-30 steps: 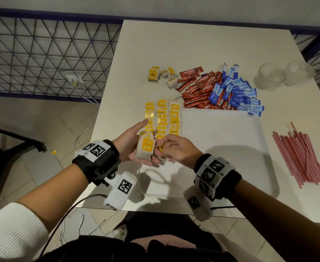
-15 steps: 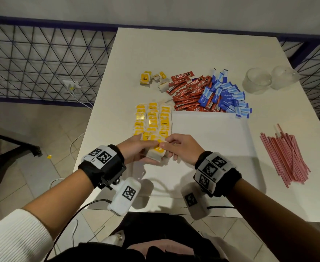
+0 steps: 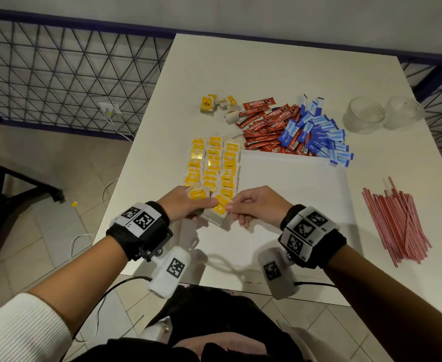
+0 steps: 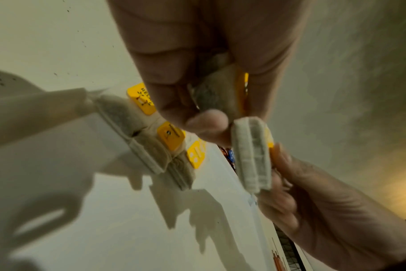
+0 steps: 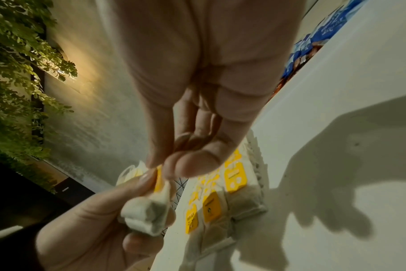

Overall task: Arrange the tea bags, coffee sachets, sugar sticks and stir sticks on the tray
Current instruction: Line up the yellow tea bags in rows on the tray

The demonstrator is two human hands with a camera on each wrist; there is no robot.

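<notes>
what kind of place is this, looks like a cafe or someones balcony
Probably a balcony or terrace set up as a drinks station, though I can't be sure. A white table stands against a dark metal mesh railing, with tiled floor below and a leafy plant by a lit wall.

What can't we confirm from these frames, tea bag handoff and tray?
- Held tea bag: head view, tag print too small; left hand and right hand cover its ends.
- Tray: near edge hidden by wrists.
- Wrist views: motion blur smears the bag's label.
- Glass cups: contents unclear.
</notes>
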